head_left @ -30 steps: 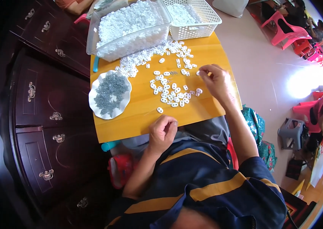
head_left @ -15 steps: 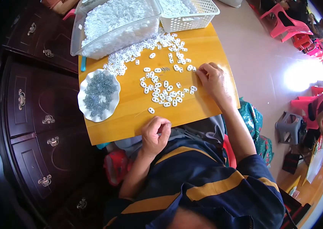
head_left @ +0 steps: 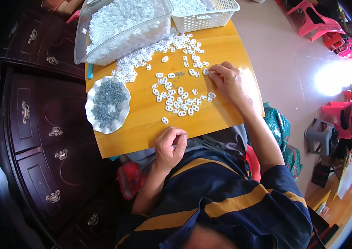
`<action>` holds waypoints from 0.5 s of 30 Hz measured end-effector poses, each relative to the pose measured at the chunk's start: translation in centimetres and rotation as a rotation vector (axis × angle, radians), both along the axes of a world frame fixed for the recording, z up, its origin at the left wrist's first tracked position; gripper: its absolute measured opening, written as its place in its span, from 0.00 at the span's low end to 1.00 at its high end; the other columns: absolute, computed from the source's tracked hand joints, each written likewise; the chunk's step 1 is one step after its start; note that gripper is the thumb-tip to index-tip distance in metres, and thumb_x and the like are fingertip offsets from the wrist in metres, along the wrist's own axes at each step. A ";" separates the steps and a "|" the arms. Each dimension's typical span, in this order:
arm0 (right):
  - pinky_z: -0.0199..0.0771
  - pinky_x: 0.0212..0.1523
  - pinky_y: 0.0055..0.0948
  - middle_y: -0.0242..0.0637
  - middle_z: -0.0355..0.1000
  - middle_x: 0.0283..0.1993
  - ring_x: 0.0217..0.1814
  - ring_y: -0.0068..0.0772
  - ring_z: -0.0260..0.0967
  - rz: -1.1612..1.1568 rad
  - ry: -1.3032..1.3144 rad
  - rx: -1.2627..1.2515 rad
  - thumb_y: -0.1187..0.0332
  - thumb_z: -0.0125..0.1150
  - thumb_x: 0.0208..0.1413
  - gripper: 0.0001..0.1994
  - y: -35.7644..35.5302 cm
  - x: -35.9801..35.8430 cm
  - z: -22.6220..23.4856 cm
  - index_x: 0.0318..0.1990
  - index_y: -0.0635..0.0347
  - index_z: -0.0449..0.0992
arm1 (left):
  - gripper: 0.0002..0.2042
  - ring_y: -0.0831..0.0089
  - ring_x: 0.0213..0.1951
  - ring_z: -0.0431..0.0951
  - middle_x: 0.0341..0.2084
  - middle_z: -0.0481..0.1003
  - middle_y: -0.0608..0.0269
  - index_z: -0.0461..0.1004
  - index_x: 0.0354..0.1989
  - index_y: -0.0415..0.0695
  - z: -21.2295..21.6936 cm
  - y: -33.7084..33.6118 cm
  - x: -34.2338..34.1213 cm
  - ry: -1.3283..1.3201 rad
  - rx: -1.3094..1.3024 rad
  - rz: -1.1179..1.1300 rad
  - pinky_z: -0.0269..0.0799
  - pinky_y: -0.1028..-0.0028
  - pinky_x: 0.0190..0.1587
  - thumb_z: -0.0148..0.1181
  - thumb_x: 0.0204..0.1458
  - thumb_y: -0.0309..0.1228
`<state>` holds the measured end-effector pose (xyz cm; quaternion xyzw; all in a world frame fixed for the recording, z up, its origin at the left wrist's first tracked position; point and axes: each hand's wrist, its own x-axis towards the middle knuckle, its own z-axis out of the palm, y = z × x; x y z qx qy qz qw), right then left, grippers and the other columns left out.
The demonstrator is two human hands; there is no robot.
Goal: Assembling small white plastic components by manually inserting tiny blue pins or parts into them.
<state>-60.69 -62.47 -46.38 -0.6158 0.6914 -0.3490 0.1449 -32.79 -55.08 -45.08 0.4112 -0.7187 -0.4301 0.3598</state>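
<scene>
Small white plastic pieces point(head_left: 179, 99) lie scattered over a yellow wooden table point(head_left: 151, 124). My right hand point(head_left: 228, 81) rests on the table at the right of the cluster, its fingertips pinching one white piece near the far side. My left hand point(head_left: 170, 145) is curled into a loose fist at the table's near edge, over my lap; what it encloses is hidden. A white scalloped dish point(head_left: 107, 104) of small grey screws sits at the table's left.
A clear plastic bin point(head_left: 122, 25) heaped with white pieces and a white mesh basket point(head_left: 207, 12) stand at the table's far edge. A dark wooden cabinet point(head_left: 39, 124) runs along the left. Pink plastic chairs point(head_left: 317, 20) and a grey stool point(head_left: 320, 135) stand on the floor to the right.
The view has tilted so the table sits higher in the picture. My right hand shifted slightly toward the far pieces; my left hand stays curled at the near edge.
</scene>
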 end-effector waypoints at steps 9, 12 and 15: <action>0.77 0.30 0.30 0.39 0.80 0.35 0.27 0.32 0.78 0.070 -0.172 0.009 0.71 0.66 0.59 0.05 2.5 0.4 1.9 0.36 0.61 0.76 | 0.03 0.69 0.24 0.77 0.24 0.76 0.60 0.75 0.32 0.39 0.5 -0.5 -0.6 -0.008 0.061 -0.007 0.71 0.72 0.28 0.62 0.58 0.23; 0.69 0.28 0.16 0.32 0.82 0.37 0.27 0.08 0.69 0.142 -0.697 0.022 0.73 0.64 0.62 0.06 5.5 1.3 1.4 0.35 0.62 0.73 | 0.03 0.72 0.23 0.76 0.24 0.76 0.60 0.76 0.33 0.39 1.3 -1.0 -2.0 0.030 0.076 -0.042 0.70 0.74 0.28 0.62 0.58 0.23; 0.72 0.33 0.15 0.34 0.80 0.41 0.31 0.10 0.70 0.179 -0.796 0.091 0.78 0.64 0.61 0.06 8.3 2.9 2.2 0.36 0.61 0.71 | 0.03 0.75 0.23 0.75 0.24 0.75 0.62 0.76 0.33 0.38 1.7 -1.7 -3.3 0.091 0.113 -0.091 0.69 0.75 0.28 0.62 0.58 0.23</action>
